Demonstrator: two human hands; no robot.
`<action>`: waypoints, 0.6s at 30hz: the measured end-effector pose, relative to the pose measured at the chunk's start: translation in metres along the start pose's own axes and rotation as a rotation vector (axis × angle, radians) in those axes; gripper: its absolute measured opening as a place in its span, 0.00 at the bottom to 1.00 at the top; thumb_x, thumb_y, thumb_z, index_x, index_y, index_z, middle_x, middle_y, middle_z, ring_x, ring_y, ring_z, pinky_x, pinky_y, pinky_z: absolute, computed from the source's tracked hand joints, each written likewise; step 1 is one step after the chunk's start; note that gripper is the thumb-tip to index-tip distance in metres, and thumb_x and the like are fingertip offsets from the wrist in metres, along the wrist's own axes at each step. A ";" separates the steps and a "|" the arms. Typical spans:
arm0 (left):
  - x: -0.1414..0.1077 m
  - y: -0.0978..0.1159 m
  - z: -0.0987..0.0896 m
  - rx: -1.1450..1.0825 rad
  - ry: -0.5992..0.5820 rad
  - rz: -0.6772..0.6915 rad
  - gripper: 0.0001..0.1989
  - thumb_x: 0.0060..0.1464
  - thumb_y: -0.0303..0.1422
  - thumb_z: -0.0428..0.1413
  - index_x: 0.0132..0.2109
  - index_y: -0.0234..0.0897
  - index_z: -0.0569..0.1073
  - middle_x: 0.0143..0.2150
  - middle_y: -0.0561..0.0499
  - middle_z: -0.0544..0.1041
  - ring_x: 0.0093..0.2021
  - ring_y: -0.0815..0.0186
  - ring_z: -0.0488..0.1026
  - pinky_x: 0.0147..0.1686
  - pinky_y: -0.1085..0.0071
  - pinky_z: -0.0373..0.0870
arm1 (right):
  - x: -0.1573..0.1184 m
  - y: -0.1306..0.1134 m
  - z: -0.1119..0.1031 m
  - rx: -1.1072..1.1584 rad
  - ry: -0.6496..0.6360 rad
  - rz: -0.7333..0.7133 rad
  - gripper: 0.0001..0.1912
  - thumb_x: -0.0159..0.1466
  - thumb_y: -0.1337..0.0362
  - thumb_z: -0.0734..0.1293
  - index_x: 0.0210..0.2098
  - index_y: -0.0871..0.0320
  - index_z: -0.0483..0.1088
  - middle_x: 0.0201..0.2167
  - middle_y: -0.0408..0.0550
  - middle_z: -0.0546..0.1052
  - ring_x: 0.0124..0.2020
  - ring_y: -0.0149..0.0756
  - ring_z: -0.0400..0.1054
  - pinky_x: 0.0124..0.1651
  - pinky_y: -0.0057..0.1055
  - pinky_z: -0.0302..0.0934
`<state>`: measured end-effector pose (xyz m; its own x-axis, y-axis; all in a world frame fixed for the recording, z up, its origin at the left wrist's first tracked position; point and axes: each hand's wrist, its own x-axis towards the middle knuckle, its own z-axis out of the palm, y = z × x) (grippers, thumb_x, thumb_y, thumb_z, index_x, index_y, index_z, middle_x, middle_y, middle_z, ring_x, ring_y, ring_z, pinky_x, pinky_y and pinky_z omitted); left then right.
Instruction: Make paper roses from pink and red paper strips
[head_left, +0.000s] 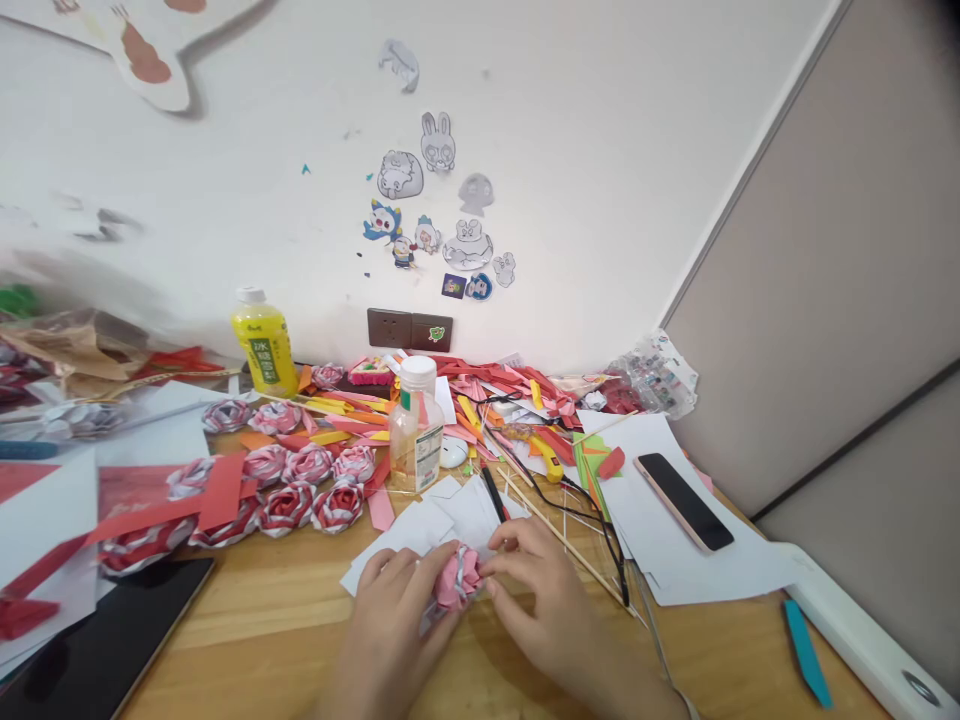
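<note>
A pink and white folded paper flower (pixel 459 577) is held just above the wooden table (pixel 255 640). My left hand (pixel 401 610) wraps round its left side, fingers closed on it. At the flower's right edge, my right hand (pixel 536 590) has its thumb and fingertips close together, touching the petals; whether a small piece is between them is too small to tell. White paper sheets (pixel 409 535) lie behind and under the hands. Finished-looking red, pink and white paper roses (pixel 339 506) sit in rows to the left.
A clear bottle (pixel 417 430) and a yellow drink bottle (pixel 265 345) stand behind. Paper strips (pixel 517 390) pile along the wall. Sticks, a black cable and a yellow glue gun (pixel 546 458) lie right of centre. A phone (pixel 684 502), teal cutter (pixel 807 654) and dark tablet (pixel 112 640) flank the hands.
</note>
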<state>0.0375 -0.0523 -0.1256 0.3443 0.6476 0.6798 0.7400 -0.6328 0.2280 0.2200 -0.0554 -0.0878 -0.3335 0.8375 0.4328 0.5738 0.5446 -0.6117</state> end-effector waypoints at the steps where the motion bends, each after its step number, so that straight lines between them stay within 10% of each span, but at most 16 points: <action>1: -0.001 -0.001 0.001 0.003 -0.003 -0.005 0.13 0.58 0.33 0.50 0.50 0.37 0.65 0.30 0.52 0.73 0.29 0.63 0.70 0.33 0.66 0.63 | 0.000 -0.001 0.001 0.013 -0.012 0.019 0.11 0.57 0.76 0.63 0.33 0.58 0.74 0.35 0.49 0.70 0.39 0.38 0.64 0.43 0.35 0.59; 18: 0.005 0.002 -0.003 0.140 0.050 0.093 0.11 0.60 0.31 0.45 0.47 0.35 0.68 0.27 0.52 0.74 0.27 0.65 0.70 0.34 0.67 0.61 | -0.002 0.006 0.017 0.361 0.053 0.374 0.07 0.54 0.59 0.71 0.25 0.55 0.77 0.35 0.48 0.72 0.42 0.40 0.66 0.48 0.37 0.58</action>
<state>0.0392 -0.0519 -0.1198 0.3886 0.5652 0.7277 0.7807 -0.6214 0.0658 0.2116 -0.0526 -0.1036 -0.1110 0.9795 0.1681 0.3491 0.1968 -0.9162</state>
